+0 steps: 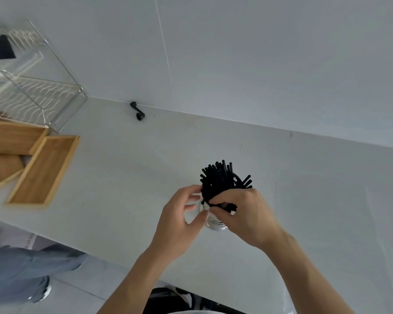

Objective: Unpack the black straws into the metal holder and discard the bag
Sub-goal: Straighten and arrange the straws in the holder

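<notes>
straws stand as a splayed black bundle, long axis nearly upright and tilted away from the camera, lower ends going down into the metal holder on the white bench. right hand is clamped around the bundle just above the holder's rim, so it is the nearer one. left hand sits beside the holder, fingers loosely apart, thumb touching its side; no bag is visible.

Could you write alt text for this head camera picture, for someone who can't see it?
A person's right hand grips a bundle of black straws over a metal holder on a white counter, while the left hand reaches in beside it. Wooden trays and a wire dish rack sit to the left.
</notes>
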